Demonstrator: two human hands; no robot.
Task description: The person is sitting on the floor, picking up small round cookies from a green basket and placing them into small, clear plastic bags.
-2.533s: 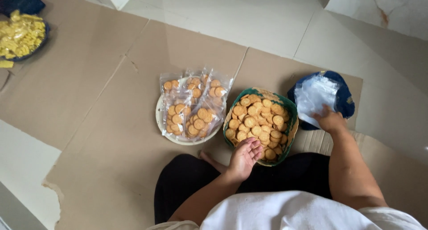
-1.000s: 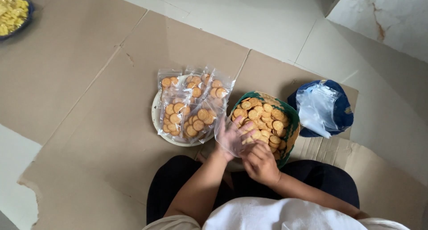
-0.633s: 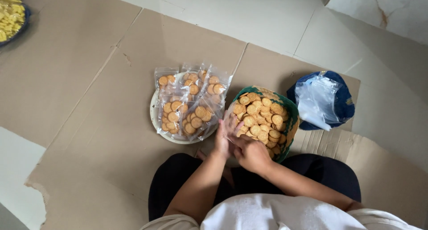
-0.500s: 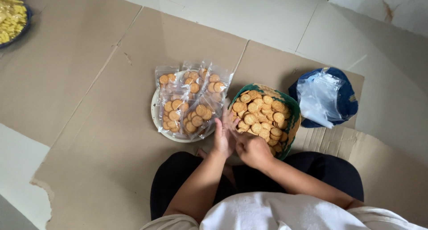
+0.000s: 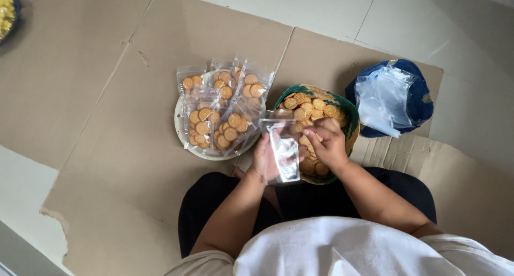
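Two hands busy: left hand (image 5: pixel 263 161) pinches clear pouch (image 5: pixel 284 150) shut, right hand (image 5: pixel 327 142) cupped over round biscuits (image 5: pixel 316 106) in basket (image 5: pixel 350 127) at 3 o'clock; floppy pouch mouth could spill biscuits

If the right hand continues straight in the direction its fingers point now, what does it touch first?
Probably the round golden biscuits heaped in the green woven basket: the right hand points down into them, beside the clear plastic pouch that the left hand holds. Depth is unclear.

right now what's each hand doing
Left hand: closed on a clear plastic pouch.
Right hand: over the basket of crackers; grip cannot be told.
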